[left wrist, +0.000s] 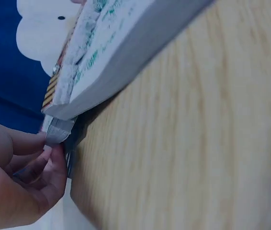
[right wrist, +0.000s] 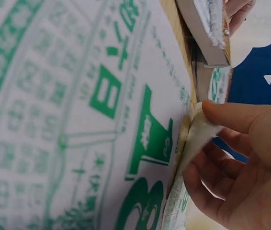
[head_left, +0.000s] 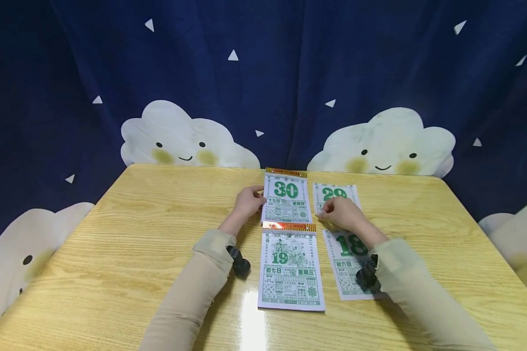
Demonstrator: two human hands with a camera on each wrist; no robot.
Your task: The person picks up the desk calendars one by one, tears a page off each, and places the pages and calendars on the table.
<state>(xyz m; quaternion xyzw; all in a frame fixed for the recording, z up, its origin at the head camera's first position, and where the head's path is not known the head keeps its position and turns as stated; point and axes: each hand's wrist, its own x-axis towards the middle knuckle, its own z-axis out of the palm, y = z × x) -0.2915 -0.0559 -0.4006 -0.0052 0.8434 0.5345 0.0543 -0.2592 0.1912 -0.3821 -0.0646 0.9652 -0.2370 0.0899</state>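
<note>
Two thick tear-off calendar pads with green print lie one behind the other. The far calendar pad (head_left: pixel 286 204) shows 30, the near calendar pad (head_left: pixel 291 278) shows 19. At the far pad's left edge is my left hand (head_left: pixel 248 201); in the left wrist view its thumb and fingers (left wrist: pixel 54 175) grip the pad's side. My right hand (head_left: pixel 343 213) pinches the near left corner of a loose calendar sheet (head_left: pixel 324 190) numbered 29, partly covered by the hand. In the right wrist view that sheet's corner (right wrist: pixel 198 134) is bent up between thumb and fingers.
Nearer me, a loose calendar sheet (head_left: pixel 340 265) marked 18 lies right of the near pad, partly under my right forearm. Everything lies on a wooden table (head_left: pixel 158 219). Behind its far edge hangs a dark blue curtain (head_left: pixel 272 73) with white clouds and triangles.
</note>
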